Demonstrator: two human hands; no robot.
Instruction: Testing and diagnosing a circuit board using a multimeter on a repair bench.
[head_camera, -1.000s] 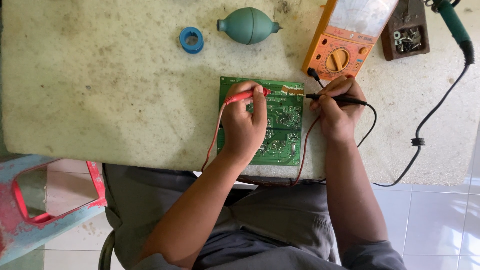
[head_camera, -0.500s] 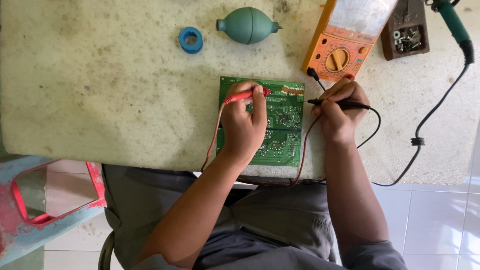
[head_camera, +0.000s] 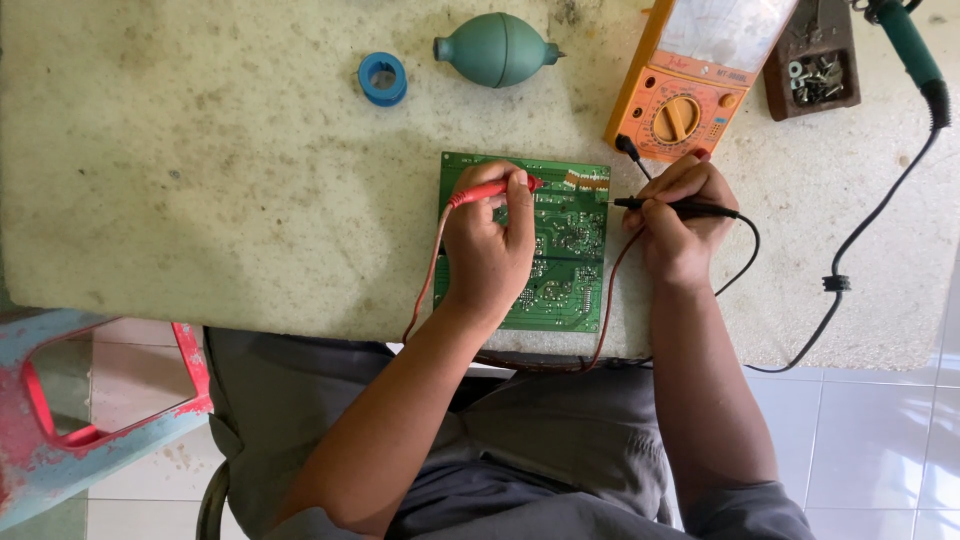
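I saw my left hand (head_camera: 487, 255) pinching the red probe (head_camera: 490, 188) on the green circuit board (head_camera: 568, 262) | right hand (head_camera: 680, 225) clamped the black probe (head_camera: 668, 206), its tip barely shifted at the board's right edge | orange multimeter (head_camera: 690, 90) just beyond.

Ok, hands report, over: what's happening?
Left hand grips red probe on green circuit board. Right hand grips black probe at board's edge. Nothing blocking.

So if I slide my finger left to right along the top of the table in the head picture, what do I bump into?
Blue ring → green rubber blower bulb → orange meter → brown tray of small parts → green-handled tool.
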